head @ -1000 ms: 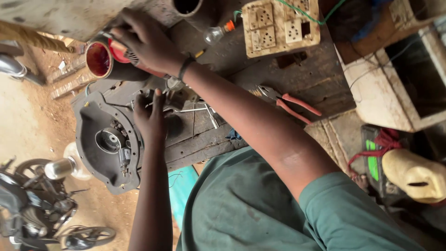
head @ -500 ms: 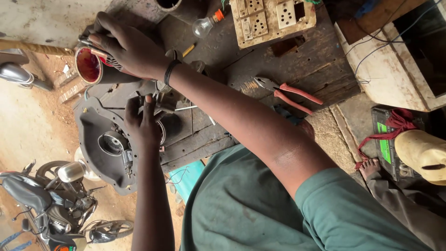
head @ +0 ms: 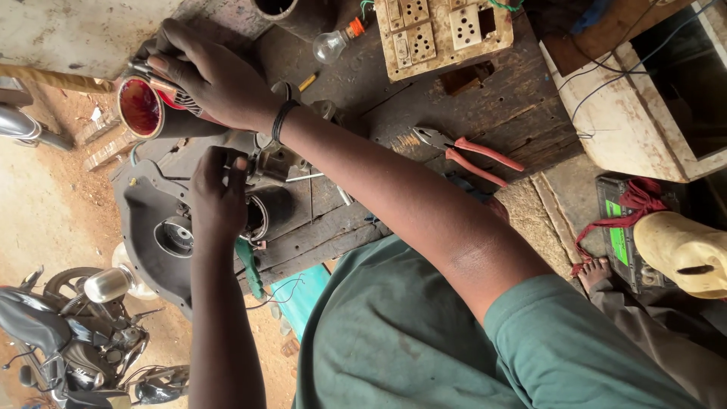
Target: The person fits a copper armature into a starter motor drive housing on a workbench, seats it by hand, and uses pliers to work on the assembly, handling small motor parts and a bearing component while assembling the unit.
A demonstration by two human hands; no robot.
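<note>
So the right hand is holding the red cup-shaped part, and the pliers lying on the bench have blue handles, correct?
Not quite. The pliers lying on the bench have red handles, not blue; the head view shows this. The rest stands: the right hand is holding the red cup-shaped part.

Illumination is soft, diffuse daylight; exposure is even, with no hard shadows on the desk [head: 485, 113]; the sandy ground left of the desk is the brightest zone, slightly washed out; the clear bulb [head: 331, 45] at the desk's far edge carries a small glare spot; the recess right of the desk is dim; focus is sharp on the desk; the green shirt [head: 409, 341] below it is slightly soft.
</note>
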